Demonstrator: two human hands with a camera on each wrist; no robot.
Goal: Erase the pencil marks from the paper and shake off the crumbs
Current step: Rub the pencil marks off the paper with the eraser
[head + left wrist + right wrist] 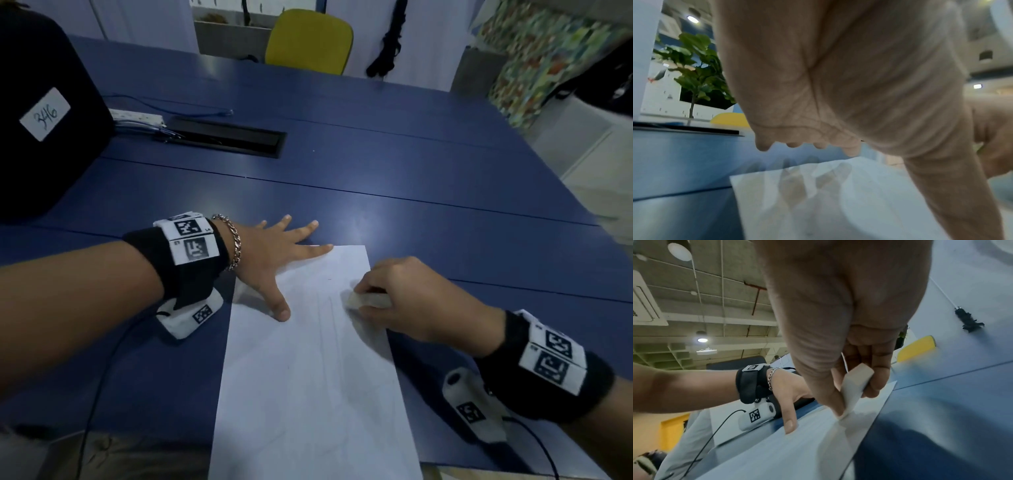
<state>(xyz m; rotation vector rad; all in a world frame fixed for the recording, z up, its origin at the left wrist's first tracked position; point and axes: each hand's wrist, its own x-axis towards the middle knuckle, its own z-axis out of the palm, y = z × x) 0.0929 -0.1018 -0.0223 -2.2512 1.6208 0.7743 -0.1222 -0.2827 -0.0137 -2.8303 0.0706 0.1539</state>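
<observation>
A white sheet of paper [308, 377] lies on the blue table [411, 171] in front of me, with faint pencil lines running down its middle. My left hand [277, 253] lies flat with spread fingers on the sheet's top left corner, thumb pressing the paper. My right hand [394, 301] grips a white eraser [368, 300] and presses one end onto the paper near its upper right edge. In the right wrist view the eraser [854, 386] is pinched between thumb and fingers, tip down on the paper [797, 451]. The left wrist view shows the palm [838, 81] over the paper [818, 203].
A black case [41, 113] with a white label stands at the far left. A black cable slot [222, 137] and a white power strip [137, 118] lie beyond the hands. A yellow chair [308, 41] stands behind the table. Wrist-camera cables trail off the near edge.
</observation>
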